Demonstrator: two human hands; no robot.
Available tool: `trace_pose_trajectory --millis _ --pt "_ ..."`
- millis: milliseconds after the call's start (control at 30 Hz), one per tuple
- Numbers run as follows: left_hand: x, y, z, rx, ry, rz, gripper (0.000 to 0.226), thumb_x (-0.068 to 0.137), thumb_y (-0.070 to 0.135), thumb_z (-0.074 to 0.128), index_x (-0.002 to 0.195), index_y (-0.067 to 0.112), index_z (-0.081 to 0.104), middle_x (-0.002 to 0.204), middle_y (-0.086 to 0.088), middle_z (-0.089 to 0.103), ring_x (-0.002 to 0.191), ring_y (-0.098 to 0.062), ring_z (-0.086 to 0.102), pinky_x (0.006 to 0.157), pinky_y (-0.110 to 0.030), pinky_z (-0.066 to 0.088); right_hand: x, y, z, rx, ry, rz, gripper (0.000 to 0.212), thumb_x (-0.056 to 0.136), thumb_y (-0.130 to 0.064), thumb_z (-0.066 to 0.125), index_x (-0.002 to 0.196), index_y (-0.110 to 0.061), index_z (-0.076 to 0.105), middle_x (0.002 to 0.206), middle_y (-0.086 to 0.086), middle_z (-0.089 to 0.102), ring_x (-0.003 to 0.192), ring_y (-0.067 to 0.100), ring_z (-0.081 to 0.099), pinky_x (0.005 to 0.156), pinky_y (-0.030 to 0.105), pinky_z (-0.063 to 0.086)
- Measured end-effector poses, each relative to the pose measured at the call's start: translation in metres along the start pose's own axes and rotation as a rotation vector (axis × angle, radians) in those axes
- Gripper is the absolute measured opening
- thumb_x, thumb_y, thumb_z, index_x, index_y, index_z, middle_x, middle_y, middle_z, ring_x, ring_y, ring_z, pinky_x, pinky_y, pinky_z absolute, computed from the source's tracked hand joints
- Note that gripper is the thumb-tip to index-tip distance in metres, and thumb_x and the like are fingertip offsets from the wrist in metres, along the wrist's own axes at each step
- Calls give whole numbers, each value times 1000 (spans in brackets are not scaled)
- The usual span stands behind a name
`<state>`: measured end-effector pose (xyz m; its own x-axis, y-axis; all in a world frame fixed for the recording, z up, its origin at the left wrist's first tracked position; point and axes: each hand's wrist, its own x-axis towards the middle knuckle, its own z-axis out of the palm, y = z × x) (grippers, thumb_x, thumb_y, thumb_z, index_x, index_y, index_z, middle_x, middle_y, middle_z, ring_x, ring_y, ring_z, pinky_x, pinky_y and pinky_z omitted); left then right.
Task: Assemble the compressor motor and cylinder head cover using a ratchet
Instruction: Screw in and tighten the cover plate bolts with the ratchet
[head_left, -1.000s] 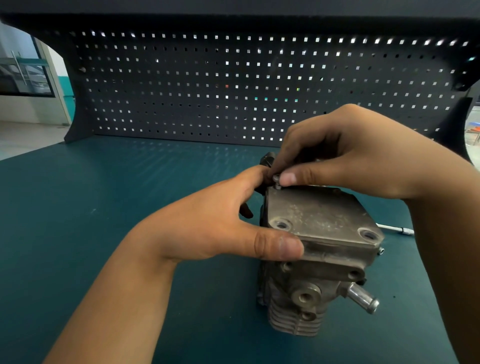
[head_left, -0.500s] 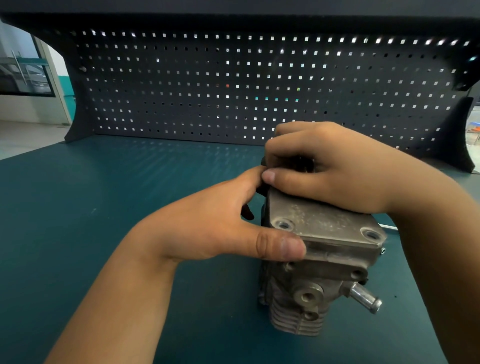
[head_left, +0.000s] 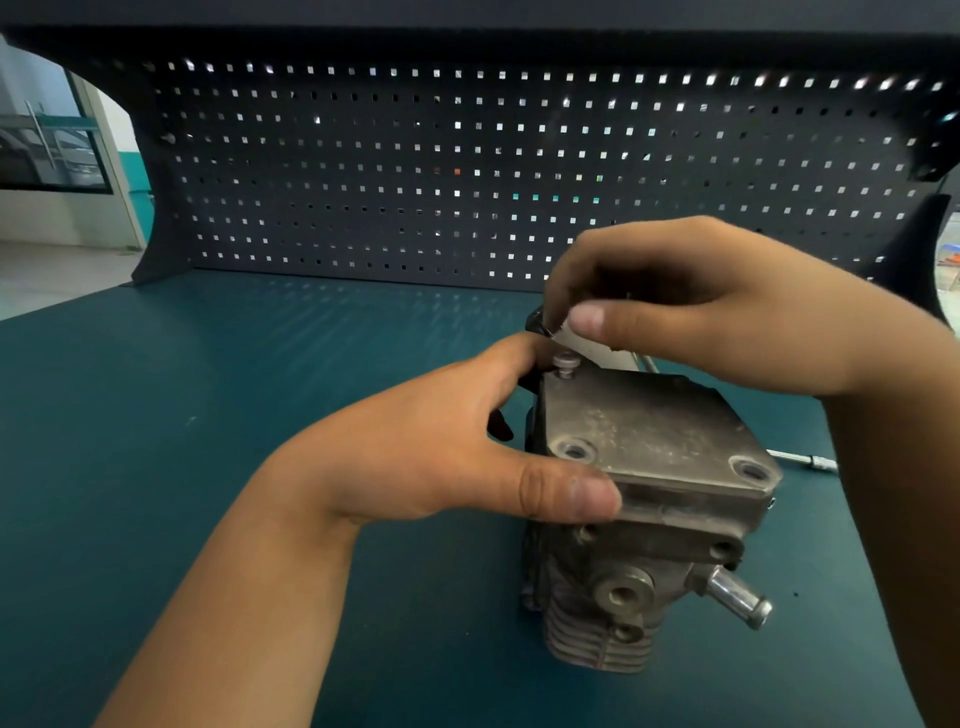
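Our left hand (head_left: 431, 457) grips the cover (head_left: 654, 431), thumb on its near edge, atop the compressor (head_left: 613, 597) on the bench (head_left: 260, 389). A bolt (head_left: 565, 362) stands proud in the far-left hole; if tilted, it may cross-thread. The near holes are empty, so the cover could shift. Our right hand (head_left: 727, 312) curls just above the bolt; whether it pinches anything we cannot tell. What looks like the ratchet (head_left: 802, 460) lies to the right.

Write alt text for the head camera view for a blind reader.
A left hand grips a grey cylinder head cover on a compressor on a green bench, while the right hand hovers over a bolt standing in its far-left corner. The two near holes are empty.
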<state>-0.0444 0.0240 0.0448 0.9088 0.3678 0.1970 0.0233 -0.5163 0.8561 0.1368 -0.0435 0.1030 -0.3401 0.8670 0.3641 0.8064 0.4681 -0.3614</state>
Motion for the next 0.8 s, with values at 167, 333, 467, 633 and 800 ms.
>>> trace_pose_trajectory --millis 167,333,467,633,800 --pt "0 0 1 -53 -3 -3 106 44 69 77 135 28 41 134 9 54 126 -13 50 105 -46 38 -3 1 -4 20 -88 -26 23 80 -40 69 98 -26 72 87 -1 65 80 17 61 73 42 49" --pt "0 0 1 -54 8 -15 104 42 70 77 131 27 44 130 8 57 122 -14 53 103 -47 41 0 2 -1 23 -60 -38 18 77 -38 71 91 -26 71 84 -7 66 81 13 62 74 34 49" --pt "0 0 1 -52 9 -18 103 42 71 77 129 28 45 129 8 58 121 -13 54 102 -46 42 0 2 -1 13 -61 -49 13 76 -30 65 88 -28 69 83 -16 67 82 6 63 73 23 47" --pt "1 -1 1 -69 9 -12 106 42 69 78 132 25 43 131 8 56 123 -13 52 103 -46 41 -1 2 -1 29 -65 -49 14 77 -26 65 91 -26 70 89 -8 69 88 13 66 81 40 51" --pt "1 -1 1 -70 1 -4 111 43 69 78 136 23 39 135 7 53 126 -13 49 105 -46 38 -3 1 -3 43 -81 -33 15 84 -14 70 93 -25 71 93 -5 70 89 14 66 81 41 52"
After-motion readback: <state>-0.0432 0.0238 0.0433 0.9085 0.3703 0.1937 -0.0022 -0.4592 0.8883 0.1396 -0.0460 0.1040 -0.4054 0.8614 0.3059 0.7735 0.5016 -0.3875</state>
